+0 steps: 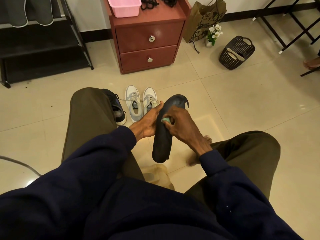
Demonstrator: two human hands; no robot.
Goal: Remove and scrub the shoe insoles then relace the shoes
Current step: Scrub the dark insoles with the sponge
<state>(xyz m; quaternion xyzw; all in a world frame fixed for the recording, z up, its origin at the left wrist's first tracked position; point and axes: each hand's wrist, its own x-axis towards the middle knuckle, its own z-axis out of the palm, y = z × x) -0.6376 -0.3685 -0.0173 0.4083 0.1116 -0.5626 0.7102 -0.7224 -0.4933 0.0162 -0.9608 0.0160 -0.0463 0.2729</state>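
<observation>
**One insole (161,144) mid-scrub**

Held in front of the cabinet (149,32), clasped along its edge by the left hand (147,122). With the sponge (166,120) pinched in the right hand (183,125), press flat, stroke heel to toe, brace behind against folding.

No legible text or labels.

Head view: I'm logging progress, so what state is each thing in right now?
insole, out of its shoe, held up by left hand
sponge, pinched by right hand, against the insole
white sneakers, laced, side by side on floor
dark shoe, on floor, partly hidden by knee
drawers, both shut
black laces, loose on cabinet top
</observation>
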